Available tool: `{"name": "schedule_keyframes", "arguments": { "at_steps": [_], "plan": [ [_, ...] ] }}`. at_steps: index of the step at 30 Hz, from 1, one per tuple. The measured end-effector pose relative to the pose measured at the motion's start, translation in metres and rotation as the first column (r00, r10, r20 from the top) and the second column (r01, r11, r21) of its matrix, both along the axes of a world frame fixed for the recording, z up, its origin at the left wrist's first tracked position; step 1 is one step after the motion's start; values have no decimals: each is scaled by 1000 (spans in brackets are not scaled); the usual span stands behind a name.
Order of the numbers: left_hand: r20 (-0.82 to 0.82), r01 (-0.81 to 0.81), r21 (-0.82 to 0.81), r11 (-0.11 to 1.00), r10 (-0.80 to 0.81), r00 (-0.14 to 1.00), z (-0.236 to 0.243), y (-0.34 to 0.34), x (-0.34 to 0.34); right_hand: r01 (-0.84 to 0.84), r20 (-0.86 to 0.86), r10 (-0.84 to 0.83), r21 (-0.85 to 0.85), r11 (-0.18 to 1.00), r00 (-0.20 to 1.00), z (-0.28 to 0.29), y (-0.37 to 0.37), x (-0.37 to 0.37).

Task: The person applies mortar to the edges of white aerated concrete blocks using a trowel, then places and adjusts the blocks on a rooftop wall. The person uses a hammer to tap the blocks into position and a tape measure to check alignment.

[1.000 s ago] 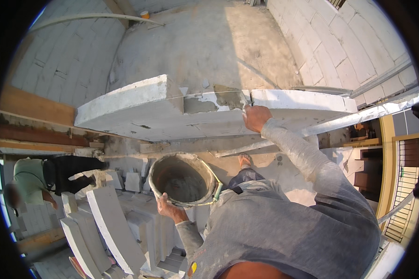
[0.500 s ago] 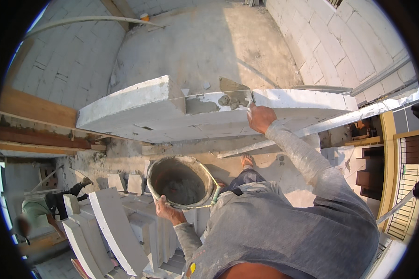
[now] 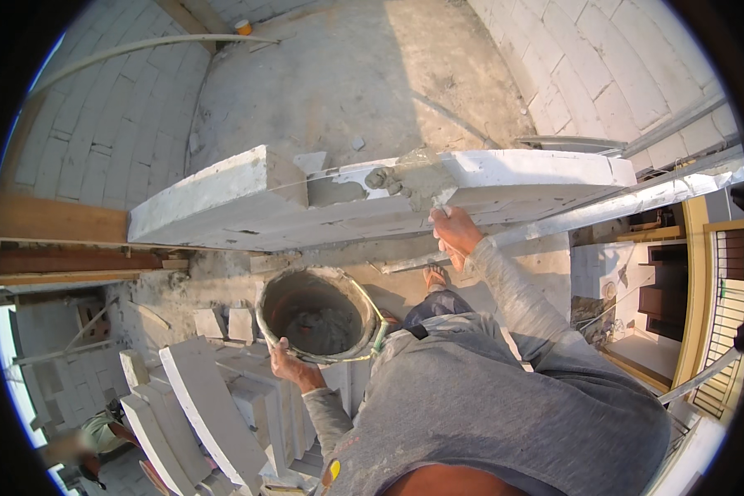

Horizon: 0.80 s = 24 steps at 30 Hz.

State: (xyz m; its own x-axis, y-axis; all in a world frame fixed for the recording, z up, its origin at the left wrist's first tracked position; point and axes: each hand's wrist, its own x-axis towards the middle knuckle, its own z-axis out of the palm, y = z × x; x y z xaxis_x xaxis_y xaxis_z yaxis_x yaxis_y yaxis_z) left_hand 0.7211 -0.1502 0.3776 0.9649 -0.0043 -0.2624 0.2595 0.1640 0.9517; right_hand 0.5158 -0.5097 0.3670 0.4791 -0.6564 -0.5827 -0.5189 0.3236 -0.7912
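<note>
My right hand is closed around the handle of a trowel, whose mortar-smeared blade lies over the top of a low white block wall. Lumps of wet grey mortar sit beside the blade, and a flat patch of mortar spreads to its left, up to the end of a raised block. With my left hand I grip the near rim of a round bucket, tilted so that grey mortar shows inside. A yellow-green cord handle hangs at its right side.
Stacked white blocks stand below the bucket on the left. Another person is at the lower left. A long pale bar slants along the wall's right side. Beyond the wall lies a concrete floor between block walls.
My right hand has drawn slightly lower and left, and the trowel blade now shows flatter over the mortar. The left hand keeps its grip on the bucket. The other person appears lower in view.
</note>
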Motion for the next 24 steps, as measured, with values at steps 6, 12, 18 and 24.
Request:
{"name": "schedule_keyframes", "arguments": {
  "at_steps": [6, 12, 18, 24],
  "plan": [
    [-10, -28, -22, 999, 28, 1000, -2, -17, -2, 124, 279, -247, 394, 911, 928, 3, 29, 38],
    [-75, 71, -5, 997, -71, 995, -15, -14, 27, -116, 185, 76, 217, 969, 980, 0, 34, 85],
    [22, 221, 44, 974, -222, 975, -21, -2, 64, -319, -427, 175, -296, 900, 887, -5, 1, 39],
    [-14, 156, 32, 987, -156, 988, -13, 11, 100, -200, -464, 51, -277, 940, 884, -3, -2, 25]
  ]
}}
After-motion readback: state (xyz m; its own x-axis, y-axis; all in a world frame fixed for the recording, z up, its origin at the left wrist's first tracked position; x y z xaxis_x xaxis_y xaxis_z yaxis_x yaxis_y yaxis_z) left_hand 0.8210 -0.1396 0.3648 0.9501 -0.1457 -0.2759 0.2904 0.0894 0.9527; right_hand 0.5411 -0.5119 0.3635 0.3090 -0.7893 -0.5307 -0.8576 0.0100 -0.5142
